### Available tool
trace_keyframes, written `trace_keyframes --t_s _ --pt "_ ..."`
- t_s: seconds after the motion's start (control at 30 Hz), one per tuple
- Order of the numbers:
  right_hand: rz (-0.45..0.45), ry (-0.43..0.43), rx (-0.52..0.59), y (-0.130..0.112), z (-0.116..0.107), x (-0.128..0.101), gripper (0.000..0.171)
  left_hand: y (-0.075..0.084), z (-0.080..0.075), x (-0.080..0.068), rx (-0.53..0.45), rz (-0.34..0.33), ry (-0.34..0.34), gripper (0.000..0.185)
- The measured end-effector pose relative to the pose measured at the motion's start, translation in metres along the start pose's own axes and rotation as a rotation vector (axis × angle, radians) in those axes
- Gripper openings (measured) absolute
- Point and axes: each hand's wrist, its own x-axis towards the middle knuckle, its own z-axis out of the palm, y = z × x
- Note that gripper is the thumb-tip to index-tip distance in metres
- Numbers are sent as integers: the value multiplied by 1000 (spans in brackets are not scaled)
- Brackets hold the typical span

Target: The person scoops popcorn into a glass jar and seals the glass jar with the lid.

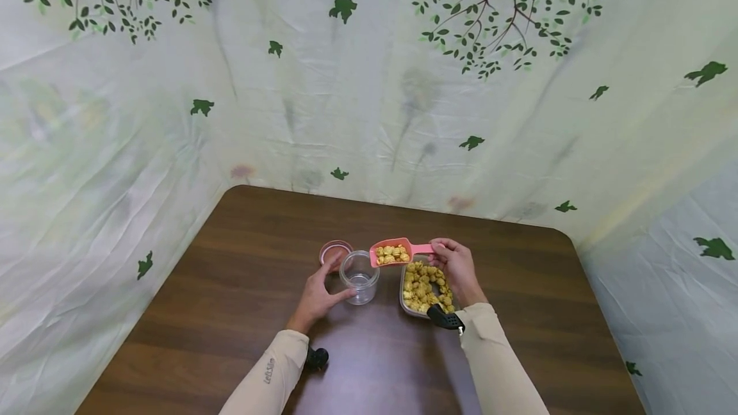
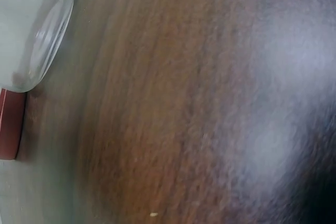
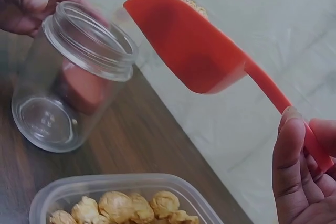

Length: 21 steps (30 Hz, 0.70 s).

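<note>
Right hand (image 1: 458, 268) fingers pinching the scoop (image 1: 392, 252) handle, snacks (image 1: 391, 253) heaped loose, above jar (image 1: 359, 276) at 3 o'clock. Left hand (image 1: 317, 293) fingers curled round jar. Probably light, slippery plastic; best gripped mid-wall.

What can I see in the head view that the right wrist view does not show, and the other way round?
Only the head view shows the snacks lying inside the pink scoop, the whole brown table, both sleeves and the leaf-printed cloth behind. Only the right wrist view shows the scoop's smooth underside and the jar's ribbed neck close up. Both show the clear jar held by the left hand, the right hand pinching the scoop's handle, the snack container and the red lid.
</note>
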Motion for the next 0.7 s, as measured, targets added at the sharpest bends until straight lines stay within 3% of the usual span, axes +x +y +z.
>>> trace_keyframes --t_s 0.47,0.7 --pt "-14 -2 -60 7 9 -3 24 -1 10 -2 -57 -47 4 85" --pt "-24 -6 -93 10 13 -7 21 38 2 -6 -131 -34 -9 78"
